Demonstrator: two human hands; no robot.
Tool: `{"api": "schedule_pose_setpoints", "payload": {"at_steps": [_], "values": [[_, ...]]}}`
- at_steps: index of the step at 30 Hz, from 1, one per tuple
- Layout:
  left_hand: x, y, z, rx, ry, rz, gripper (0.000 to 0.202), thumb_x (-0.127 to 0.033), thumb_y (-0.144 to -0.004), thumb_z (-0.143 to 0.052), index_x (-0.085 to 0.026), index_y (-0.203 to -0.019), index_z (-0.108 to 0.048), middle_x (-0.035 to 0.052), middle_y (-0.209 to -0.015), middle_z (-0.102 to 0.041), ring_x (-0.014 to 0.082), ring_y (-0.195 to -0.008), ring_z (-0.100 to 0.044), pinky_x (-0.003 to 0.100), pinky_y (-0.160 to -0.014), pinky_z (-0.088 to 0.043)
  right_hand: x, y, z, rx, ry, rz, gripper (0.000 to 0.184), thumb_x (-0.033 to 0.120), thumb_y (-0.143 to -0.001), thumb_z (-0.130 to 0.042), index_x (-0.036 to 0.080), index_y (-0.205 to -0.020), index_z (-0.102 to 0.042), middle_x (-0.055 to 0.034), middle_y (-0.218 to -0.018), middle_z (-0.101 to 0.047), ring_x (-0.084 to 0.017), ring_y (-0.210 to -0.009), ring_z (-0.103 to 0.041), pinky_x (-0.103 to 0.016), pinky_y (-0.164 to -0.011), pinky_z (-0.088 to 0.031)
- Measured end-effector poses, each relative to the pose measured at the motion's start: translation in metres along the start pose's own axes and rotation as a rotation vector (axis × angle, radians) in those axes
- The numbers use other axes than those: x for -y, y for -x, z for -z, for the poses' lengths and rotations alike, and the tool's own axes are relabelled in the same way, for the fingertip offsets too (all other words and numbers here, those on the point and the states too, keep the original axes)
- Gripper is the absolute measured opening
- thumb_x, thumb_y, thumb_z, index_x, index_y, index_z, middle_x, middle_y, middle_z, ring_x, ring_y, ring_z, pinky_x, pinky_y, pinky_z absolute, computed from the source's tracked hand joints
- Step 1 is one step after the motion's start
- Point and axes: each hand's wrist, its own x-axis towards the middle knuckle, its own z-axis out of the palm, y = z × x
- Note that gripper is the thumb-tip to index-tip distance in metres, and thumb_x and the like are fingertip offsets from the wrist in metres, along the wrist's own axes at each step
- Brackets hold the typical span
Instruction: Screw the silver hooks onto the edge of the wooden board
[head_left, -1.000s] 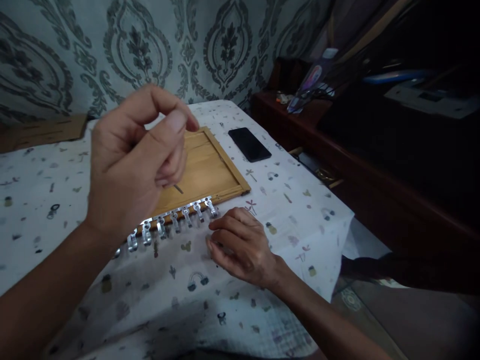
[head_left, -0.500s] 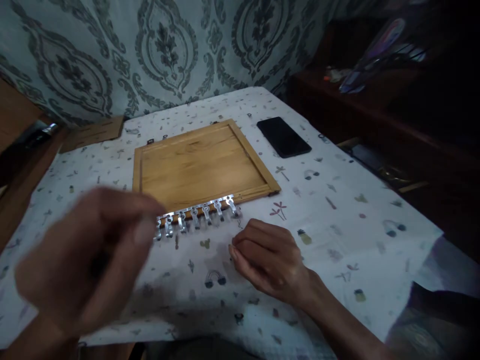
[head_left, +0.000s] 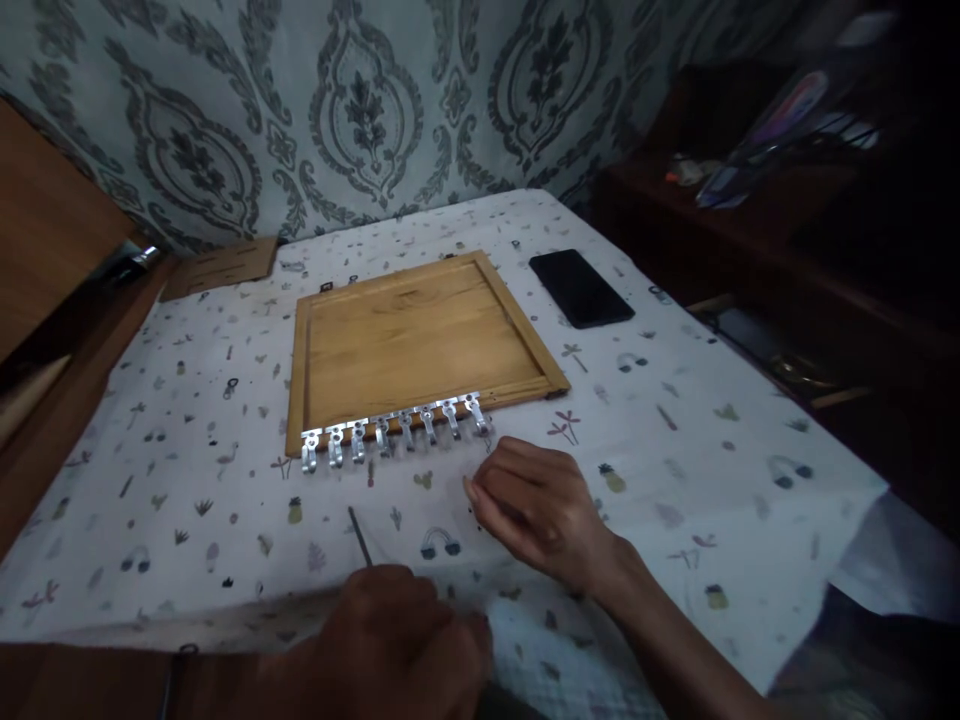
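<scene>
My left hand (head_left: 405,640) is closed in a fist near the table's front edge. From it sticks a screwdriver (head_left: 361,537), of which only the thin dark shaft shows; the handle is hidden. My right hand (head_left: 536,510) rests on the cloth with its fingers curled closed, and what lies inside them cannot be seen. Beyond both hands, a framed wooden board (head_left: 420,335) lies flat. A silver rail of several metal hooks (head_left: 406,425) runs along the board's near edge, the hooks pointing toward me.
A black phone (head_left: 581,287) lies right of the board. Brown cardboard (head_left: 225,268) is at the back left by the patterned wall (head_left: 367,100). A printed white cloth (head_left: 675,450) covers the table. Dark furniture (head_left: 765,240) stands to the right.
My left hand has dropped from in front of the board's left side down to the front edge, and the screwdriver shaft now shows. My right hand stays nearly in place; the view has shifted slightly.
</scene>
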Motion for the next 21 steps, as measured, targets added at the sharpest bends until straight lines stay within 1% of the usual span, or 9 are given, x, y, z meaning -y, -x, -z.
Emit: {"api": "schedule_pose_setpoints", "payload": {"at_steps": [2,4,6,9,11,13,17,21], "values": [[0.001,-0.002,-0.009,0.001,0.005,-0.023,0.013,-0.009,-0.097,-0.044,-0.015,-0.095,-0.056,-0.0044,-0.059,-0.055,0.0119,-0.051,-0.051,0.029,-0.051,-0.044,-0.001,0.0,0.0,-0.027,0.001,-0.014,0.037,0.009,-0.097,-0.056,0.02,-0.062,-0.048,0.0009,-0.06,-0.053,-0.011,-0.058,-0.046,-0.027,-0.056,-0.039],[0.002,0.0,-0.024,0.03,-0.083,-0.07,0.013,-0.01,-0.097,-0.044,-0.015,-0.098,-0.056,-0.0025,-0.063,-0.057,0.0143,-0.053,-0.053,0.031,-0.053,-0.044,-0.002,-0.001,-0.002,-0.06,0.011,-0.028,0.038,0.009,-0.096,-0.056,0.02,-0.062,-0.045,0.0019,-0.059,-0.05,-0.011,-0.057,-0.045,-0.027,-0.055,-0.037],[0.003,0.006,-0.04,0.01,-0.202,-0.106,0.01,-0.012,-0.095,-0.046,-0.015,-0.097,-0.055,-0.0018,-0.062,-0.057,0.0169,-0.054,-0.055,0.032,-0.052,-0.042,-0.004,-0.001,-0.004,-0.092,0.027,-0.048,0.038,0.01,-0.096,-0.056,0.021,-0.062,-0.043,0.0024,-0.058,-0.048,-0.011,-0.056,-0.044,-0.027,-0.055,-0.037],[0.005,0.015,-0.054,-0.001,-0.255,-0.113,0.007,-0.01,-0.092,-0.051,-0.015,-0.093,-0.055,-0.0006,-0.064,-0.059,0.0179,-0.056,-0.058,0.032,-0.054,-0.042,-0.006,-0.001,-0.006,-0.147,0.046,-0.119,0.042,0.015,-0.098,-0.055,0.021,-0.059,-0.039,0.003,-0.055,-0.045,-0.011,-0.055,-0.043,-0.028,-0.056,-0.035],[0.006,0.019,-0.056,-0.012,-0.27,-0.111,0.008,-0.008,-0.09,-0.051,-0.016,-0.091,-0.054,-0.0007,-0.065,-0.059,0.018,-0.057,-0.059,0.032,-0.056,-0.043,-0.007,-0.001,-0.006,-0.179,0.058,-0.164,0.045,0.018,-0.099,-0.054,0.022,-0.058,-0.037,0.0032,-0.053,-0.042,-0.011,-0.053,-0.04,-0.029,-0.055,-0.033],[0.006,0.023,-0.053,-0.024,-0.281,-0.1,0.011,-0.006,-0.089,-0.051,-0.016,-0.089,-0.053,-0.0007,-0.065,-0.058,0.0185,-0.058,-0.059,0.033,-0.056,-0.044,-0.008,-0.001,-0.006,-0.202,0.067,-0.195,0.045,0.021,-0.099,-0.053,0.022,-0.057,-0.037,0.003,-0.053,-0.042,-0.011,-0.052,-0.04,-0.029,-0.056,-0.032],[0.004,0.03,-0.046,-0.057,-0.275,-0.083,0.013,-0.008,-0.091,-0.049,-0.018,-0.084,-0.052,-0.0008,-0.064,-0.056,0.0186,-0.058,-0.058,0.034,-0.055,-0.043,-0.012,-0.001,-0.005,-0.217,0.066,-0.268,0.043,0.027,-0.099,-0.052,0.021,-0.057,-0.045,0.0008,-0.054,-0.05,-0.012,-0.054,-0.048,-0.029,-0.058,-0.036],[0.001,0.038,-0.033,-0.137,-0.262,-0.091,0.013,-0.009,-0.096,-0.046,-0.016,-0.091,-0.056,-0.0014,-0.064,-0.057,0.0167,-0.058,-0.058,0.033,-0.057,-0.043,-0.015,0.0,-0.005,-0.213,0.044,-0.353,0.046,0.034,-0.1,-0.052,0.02,-0.056,-0.053,-0.0015,-0.056,-0.058,-0.014,-0.055,-0.054,-0.028,-0.058,-0.039]]}}
